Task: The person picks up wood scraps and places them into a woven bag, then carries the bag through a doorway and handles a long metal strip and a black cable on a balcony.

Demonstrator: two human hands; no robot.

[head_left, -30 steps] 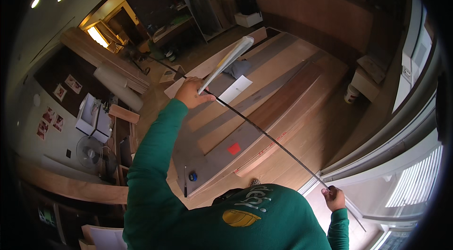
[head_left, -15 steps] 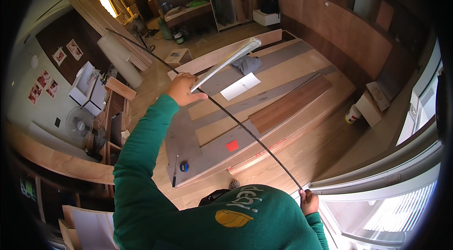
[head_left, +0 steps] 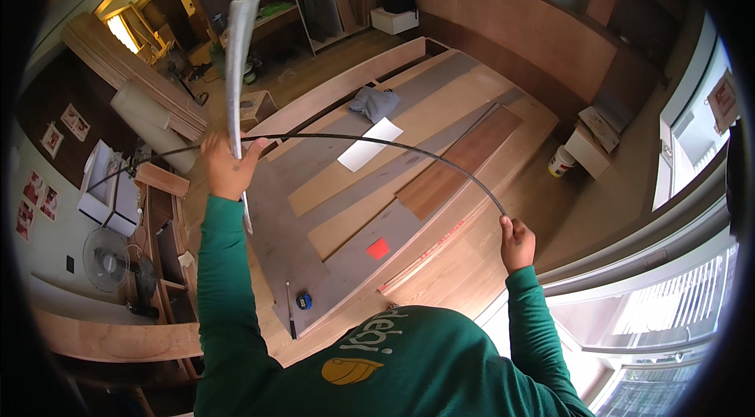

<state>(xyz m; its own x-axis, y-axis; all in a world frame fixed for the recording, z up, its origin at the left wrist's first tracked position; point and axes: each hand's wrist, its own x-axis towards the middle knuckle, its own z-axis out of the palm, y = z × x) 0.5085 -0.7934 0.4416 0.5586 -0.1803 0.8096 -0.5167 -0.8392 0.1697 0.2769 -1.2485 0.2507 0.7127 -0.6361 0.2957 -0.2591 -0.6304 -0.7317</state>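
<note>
A long, thin, dark flexible rod (head_left: 377,140) bows upward in an arc between my two hands. My left hand (head_left: 228,168) is closed around it, and the rod's far part runs on past that hand to the left. Also in my left hand is a long, narrow silvery strip (head_left: 238,47), standing nearly upright and crossing the rod; I cannot make out its exact kind. The rod's right end sits in the closed fingers of my right hand (head_left: 517,244), near the window side. Both hands are raised above a low wooden platform (head_left: 314,212).
On the platform lie a grey cloth (head_left: 373,104), a white sheet (head_left: 371,145), a brown board (head_left: 460,169), a red piece (head_left: 378,249), a blue tape measure (head_left: 303,300) and a thin stick (head_left: 291,311). A fan (head_left: 107,260) stands left. At right are a white bucket (head_left: 561,161) and a window (head_left: 692,145).
The dark rod has gone from nearly straight to bowed. My left hand has moved left, the silvery strip has swung from slanting right to upright, and my right hand has risen.
</note>
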